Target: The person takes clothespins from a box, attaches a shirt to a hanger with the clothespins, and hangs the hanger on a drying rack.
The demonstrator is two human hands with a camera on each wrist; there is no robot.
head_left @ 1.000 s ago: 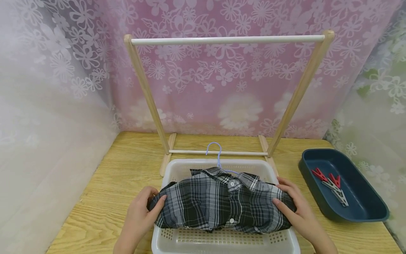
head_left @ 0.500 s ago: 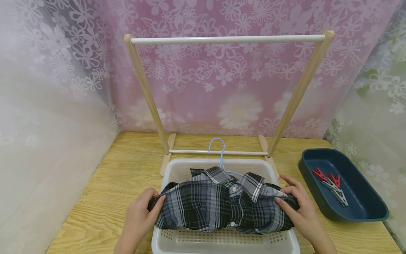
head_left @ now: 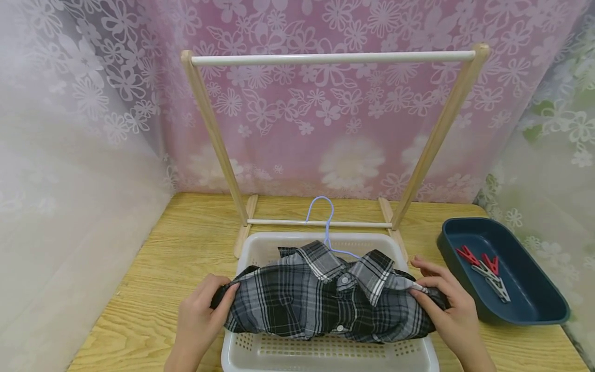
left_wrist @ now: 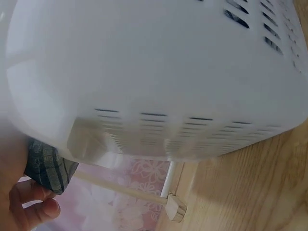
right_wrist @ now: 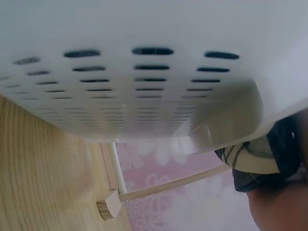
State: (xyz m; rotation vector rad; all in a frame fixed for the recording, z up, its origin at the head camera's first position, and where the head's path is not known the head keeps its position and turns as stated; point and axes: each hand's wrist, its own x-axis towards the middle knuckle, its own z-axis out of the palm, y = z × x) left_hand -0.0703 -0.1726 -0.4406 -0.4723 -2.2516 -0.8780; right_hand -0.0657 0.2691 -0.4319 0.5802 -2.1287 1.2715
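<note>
A dark grey plaid shirt with white buttons and a spread collar lies bunched across the white basket. From its neck rises the hook of a lavender hanger; most of the hanger is hidden under the cloth. At the shirt's left side my left hand pinches the fabric between thumb and fingers. My right hand pinches the opposite side in the same way. In the left wrist view, a bit of plaid cloth shows beside the fingers. Dark cloth appears by the hand in the right wrist view.
Behind the basket stands a wooden rack with a white top rail and a white lower bar. To the right, a dark blue tub holds red clothespins and pale grey clothespins. A floral curtain hangs behind.
My hands have moved slightly apart, drawing the shirt's sides outward. The hanger hook has risen and shifted right, and the collar has spread wider and lifted on the right.
</note>
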